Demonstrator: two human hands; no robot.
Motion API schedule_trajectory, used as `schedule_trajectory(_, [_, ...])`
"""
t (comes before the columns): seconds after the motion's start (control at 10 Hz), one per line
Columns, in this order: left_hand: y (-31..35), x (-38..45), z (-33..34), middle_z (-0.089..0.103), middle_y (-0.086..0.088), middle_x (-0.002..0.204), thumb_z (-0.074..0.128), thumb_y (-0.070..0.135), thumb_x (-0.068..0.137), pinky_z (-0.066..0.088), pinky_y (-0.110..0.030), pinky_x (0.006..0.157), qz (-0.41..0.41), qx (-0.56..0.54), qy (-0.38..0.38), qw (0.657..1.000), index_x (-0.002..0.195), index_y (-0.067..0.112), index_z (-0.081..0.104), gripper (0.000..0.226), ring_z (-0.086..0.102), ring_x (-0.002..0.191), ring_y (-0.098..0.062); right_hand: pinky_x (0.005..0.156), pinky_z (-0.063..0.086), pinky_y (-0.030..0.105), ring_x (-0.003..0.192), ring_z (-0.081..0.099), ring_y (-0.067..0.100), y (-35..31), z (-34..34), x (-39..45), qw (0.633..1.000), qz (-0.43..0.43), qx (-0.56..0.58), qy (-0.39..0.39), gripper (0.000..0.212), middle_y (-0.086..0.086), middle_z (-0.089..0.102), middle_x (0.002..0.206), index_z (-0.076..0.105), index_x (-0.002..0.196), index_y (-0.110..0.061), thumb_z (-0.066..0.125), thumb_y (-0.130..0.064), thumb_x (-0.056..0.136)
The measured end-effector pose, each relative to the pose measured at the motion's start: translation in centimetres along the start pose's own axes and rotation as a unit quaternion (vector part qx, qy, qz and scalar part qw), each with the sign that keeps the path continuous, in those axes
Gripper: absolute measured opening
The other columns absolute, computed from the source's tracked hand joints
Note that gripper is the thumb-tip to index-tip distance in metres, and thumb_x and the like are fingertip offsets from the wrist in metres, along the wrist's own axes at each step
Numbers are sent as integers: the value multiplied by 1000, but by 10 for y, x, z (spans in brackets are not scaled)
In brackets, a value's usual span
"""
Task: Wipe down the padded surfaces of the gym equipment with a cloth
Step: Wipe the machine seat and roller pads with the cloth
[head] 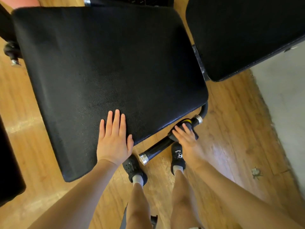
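Two bare hands are at the near edge of a large black leather-grained padded bench seat (107,66). The left hand (113,142) lies flat on the pad with fingers spread, its grip released and empty. The right hand (185,138) presses a dark cloth (179,132) around a black metal bar with chrome end caps (156,149) just below the seat's corner, its grip clasped on the cloth. A second black pad (247,33) sits to the right above the wooden plank floor (231,121).
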State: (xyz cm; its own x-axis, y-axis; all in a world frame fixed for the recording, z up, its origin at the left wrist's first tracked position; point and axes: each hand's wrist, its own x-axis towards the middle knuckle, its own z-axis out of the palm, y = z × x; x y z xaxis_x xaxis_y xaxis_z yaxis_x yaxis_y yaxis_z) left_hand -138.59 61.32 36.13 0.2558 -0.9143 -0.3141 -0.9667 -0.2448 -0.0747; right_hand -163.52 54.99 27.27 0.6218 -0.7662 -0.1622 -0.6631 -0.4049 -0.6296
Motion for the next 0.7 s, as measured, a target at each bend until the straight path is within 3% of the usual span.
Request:
schedule_trajectory(0.1, [0,1,0,34,-23,148,29,37,88,12,-50,112,0,-3,0,1000,139,-4,38,66,21,139,-37,116,12,44,138,18,15,-15,-24,4,995,-92,-18,-18,70,8,51,135,45,129,-15,46,19,69])
schedule_trajectory(0.2, [0,1,0,34,-23,147,30,37,88,12,-50,112,2,-3,-3,1000,139,-4,38,66,20,139,-36,117,10,34,140,18,11,-27,-65,23,992,-84,47,83,43,-5,43,141,43,128,-14,28,0,89])
schedule_trajectory(0.3, [0,2,0,34,-23,148,30,37,88,12,-50,112,1,-3,-1,1000,139,-4,38,66,20,139,-36,116,20,45,139,24,22,-12,-91,53,988,22,11,153,45,4,41,143,48,130,-10,37,6,90])
schedule_trajectory(0.4, [0,1,-1,34,-23,147,30,37,88,12,-50,112,1,-8,-1,1000,139,-4,39,66,19,139,-36,116,19,46,142,16,19,3,-90,86,978,168,11,126,52,5,34,148,45,135,-11,41,14,89])
schedule_trajectory(0.5, [0,2,-1,35,-23,147,31,37,88,13,-50,112,4,-10,-6,1000,139,-4,39,66,19,138,-36,119,7,41,143,8,15,-10,-69,101,966,222,10,130,55,2,28,151,38,140,-15,38,10,91])
schedule_trajectory(0.6, [-1,2,-2,35,-22,147,31,38,88,13,-50,111,6,-7,-8,1000,139,-4,39,66,20,138,-36,113,-7,34,138,-1,8,-54,-38,82,993,105,-25,37,64,-1,27,151,35,141,-18,42,14,85])
schedule_trajectory(0.7, [-1,1,-2,34,-21,148,30,38,88,13,-50,111,6,-12,-12,1000,139,-3,39,66,21,139,-36,111,-5,37,139,4,11,-85,-21,65,994,-69,-43,-74,72,-3,31,150,37,140,-20,55,11,78])
